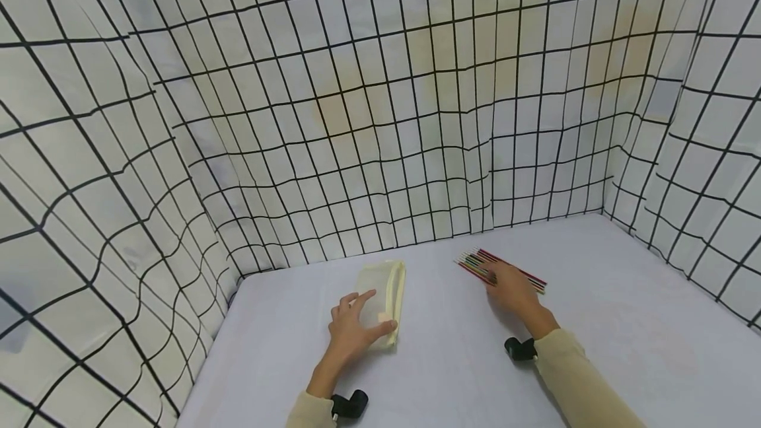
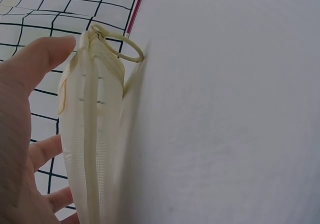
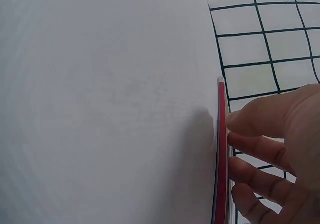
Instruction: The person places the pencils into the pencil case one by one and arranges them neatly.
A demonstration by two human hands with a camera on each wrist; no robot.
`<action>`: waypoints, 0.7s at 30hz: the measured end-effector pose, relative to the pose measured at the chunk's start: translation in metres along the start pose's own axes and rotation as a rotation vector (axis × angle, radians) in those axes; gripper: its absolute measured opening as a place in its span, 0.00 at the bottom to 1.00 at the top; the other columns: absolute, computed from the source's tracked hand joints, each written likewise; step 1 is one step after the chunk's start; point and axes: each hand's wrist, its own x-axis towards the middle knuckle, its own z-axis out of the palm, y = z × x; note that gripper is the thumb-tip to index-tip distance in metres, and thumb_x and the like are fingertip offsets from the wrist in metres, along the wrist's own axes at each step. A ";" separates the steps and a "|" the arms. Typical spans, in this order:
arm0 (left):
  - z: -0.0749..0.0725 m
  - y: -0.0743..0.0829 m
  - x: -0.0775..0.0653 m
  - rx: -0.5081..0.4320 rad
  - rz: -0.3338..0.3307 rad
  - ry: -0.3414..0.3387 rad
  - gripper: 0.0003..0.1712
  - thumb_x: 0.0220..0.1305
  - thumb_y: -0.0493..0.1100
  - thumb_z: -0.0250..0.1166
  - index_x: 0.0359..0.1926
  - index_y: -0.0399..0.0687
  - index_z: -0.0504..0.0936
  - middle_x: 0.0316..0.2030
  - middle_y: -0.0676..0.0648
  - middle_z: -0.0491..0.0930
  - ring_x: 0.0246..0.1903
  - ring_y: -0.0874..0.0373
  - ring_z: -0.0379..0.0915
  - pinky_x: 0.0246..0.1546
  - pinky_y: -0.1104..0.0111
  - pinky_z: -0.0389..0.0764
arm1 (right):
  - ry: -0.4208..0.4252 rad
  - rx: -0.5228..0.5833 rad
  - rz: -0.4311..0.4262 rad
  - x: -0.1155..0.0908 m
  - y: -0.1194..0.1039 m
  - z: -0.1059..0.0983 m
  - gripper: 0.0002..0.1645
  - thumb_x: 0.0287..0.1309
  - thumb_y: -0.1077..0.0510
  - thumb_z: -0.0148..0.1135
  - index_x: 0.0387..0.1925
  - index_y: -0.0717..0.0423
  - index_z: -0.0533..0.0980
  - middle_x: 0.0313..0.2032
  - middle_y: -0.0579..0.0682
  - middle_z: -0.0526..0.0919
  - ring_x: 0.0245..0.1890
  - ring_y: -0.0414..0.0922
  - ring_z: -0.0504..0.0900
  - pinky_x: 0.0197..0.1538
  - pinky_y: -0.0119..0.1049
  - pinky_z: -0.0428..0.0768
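A pale yellow, see-through zip pouch lies on the white table in front of my left hand. That hand hovers low over its near part, thumb and fingers spread apart. In the left wrist view the thumb is beside the end of the pouch with the zip and a cord loop; some fingers are partly hidden behind it. To the right, my right hand rests its fingertips on a flat bundle of colored pencils. A red pencil is nearest the camera in the right wrist view.
The white tabletop spreads between and around both hands. White cloth walls with a black grid stand at the back and on both sides. A black wrist camera sits by the left cuff, another by the right.
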 end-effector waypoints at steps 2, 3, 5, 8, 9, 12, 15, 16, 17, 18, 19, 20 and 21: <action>0.000 0.000 -0.001 0.002 0.007 -0.001 0.51 0.48 0.66 0.77 0.71 0.56 0.73 0.70 0.34 0.63 0.67 0.32 0.56 0.60 0.32 0.60 | -0.001 -0.015 -0.001 -0.002 -0.001 0.000 0.28 0.59 0.66 0.67 0.63 0.54 0.78 0.43 0.52 0.86 0.41 0.47 0.81 0.45 0.49 0.81; 0.000 0.000 -0.001 0.003 0.008 -0.002 0.51 0.47 0.66 0.77 0.71 0.56 0.73 0.70 0.34 0.63 0.67 0.32 0.56 0.60 0.32 0.60 | 0.000 -0.021 -0.004 -0.003 -0.002 0.000 0.28 0.59 0.66 0.67 0.62 0.54 0.79 0.43 0.52 0.86 0.40 0.47 0.80 0.45 0.49 0.81; 0.001 0.000 -0.001 0.012 0.012 -0.002 0.52 0.47 0.67 0.77 0.72 0.56 0.72 0.70 0.34 0.63 0.67 0.32 0.55 0.60 0.32 0.59 | 0.002 -0.037 -0.012 -0.005 -0.003 0.000 0.26 0.59 0.67 0.67 0.61 0.55 0.79 0.42 0.52 0.85 0.39 0.47 0.80 0.45 0.49 0.81; 0.002 -0.001 -0.001 0.030 0.012 -0.005 0.53 0.46 0.67 0.77 0.73 0.57 0.71 0.70 0.35 0.63 0.67 0.33 0.55 0.61 0.34 0.59 | -0.003 -0.045 -0.020 -0.006 -0.004 0.000 0.24 0.59 0.68 0.66 0.58 0.55 0.81 0.39 0.51 0.84 0.36 0.46 0.78 0.41 0.45 0.79; 0.002 -0.001 -0.001 0.035 0.012 -0.005 0.54 0.46 0.68 0.77 0.73 0.58 0.70 0.70 0.35 0.63 0.67 0.34 0.55 0.60 0.34 0.59 | -0.006 -0.048 -0.023 -0.007 -0.004 0.000 0.23 0.60 0.68 0.66 0.57 0.55 0.81 0.38 0.50 0.83 0.35 0.46 0.77 0.40 0.44 0.78; 0.003 -0.002 0.000 0.048 0.010 -0.003 0.55 0.45 0.69 0.76 0.73 0.59 0.70 0.70 0.36 0.63 0.67 0.35 0.55 0.60 0.35 0.59 | -0.021 -0.049 -0.019 -0.007 -0.005 -0.001 0.21 0.60 0.68 0.66 0.55 0.55 0.82 0.35 0.49 0.82 0.33 0.45 0.75 0.36 0.41 0.75; 0.004 -0.002 0.000 0.050 0.011 0.001 0.55 0.44 0.69 0.77 0.73 0.59 0.70 0.69 0.37 0.64 0.67 0.35 0.55 0.59 0.35 0.59 | -0.042 -0.056 -0.012 -0.007 -0.007 -0.002 0.21 0.58 0.68 0.66 0.54 0.55 0.83 0.34 0.49 0.82 0.32 0.44 0.75 0.35 0.40 0.75; 0.004 -0.002 0.000 0.051 0.008 0.000 0.55 0.44 0.70 0.77 0.73 0.60 0.70 0.69 0.37 0.64 0.67 0.35 0.55 0.59 0.35 0.59 | -0.050 -0.064 -0.013 -0.007 -0.007 -0.003 0.21 0.57 0.68 0.66 0.53 0.55 0.83 0.33 0.48 0.82 0.32 0.44 0.75 0.36 0.41 0.75; 0.004 -0.002 0.000 0.051 0.008 0.002 0.55 0.44 0.69 0.77 0.73 0.60 0.70 0.69 0.37 0.64 0.67 0.35 0.55 0.59 0.35 0.58 | -0.057 -0.068 -0.013 -0.007 -0.008 -0.003 0.21 0.56 0.68 0.67 0.53 0.55 0.83 0.33 0.48 0.82 0.32 0.45 0.76 0.36 0.41 0.76; 0.005 -0.002 0.000 0.051 0.009 0.004 0.55 0.44 0.69 0.77 0.73 0.60 0.70 0.69 0.37 0.64 0.67 0.35 0.55 0.59 0.35 0.59 | -0.066 -0.074 -0.015 -0.007 -0.008 -0.004 0.21 0.55 0.67 0.67 0.52 0.56 0.82 0.33 0.48 0.82 0.32 0.45 0.76 0.36 0.41 0.76; 0.005 -0.003 0.000 0.052 0.007 0.005 0.55 0.44 0.69 0.77 0.73 0.60 0.70 0.69 0.37 0.64 0.67 0.35 0.55 0.59 0.35 0.58 | -0.074 -0.078 -0.016 -0.008 -0.008 -0.004 0.21 0.54 0.67 0.68 0.52 0.56 0.82 0.33 0.48 0.82 0.32 0.45 0.76 0.37 0.42 0.77; 0.005 -0.003 0.000 0.051 0.004 0.006 0.55 0.44 0.69 0.77 0.73 0.60 0.70 0.69 0.37 0.64 0.67 0.35 0.55 0.59 0.35 0.59 | -0.083 -0.081 -0.016 -0.008 -0.009 -0.004 0.21 0.54 0.66 0.68 0.52 0.56 0.82 0.33 0.48 0.82 0.32 0.44 0.77 0.37 0.42 0.77; 0.006 -0.004 0.000 0.051 0.002 0.007 0.54 0.44 0.69 0.77 0.73 0.60 0.71 0.69 0.37 0.64 0.67 0.35 0.55 0.59 0.36 0.59 | -0.090 -0.083 -0.015 -0.008 -0.009 -0.005 0.21 0.53 0.66 0.69 0.52 0.56 0.82 0.33 0.47 0.83 0.33 0.44 0.77 0.38 0.43 0.78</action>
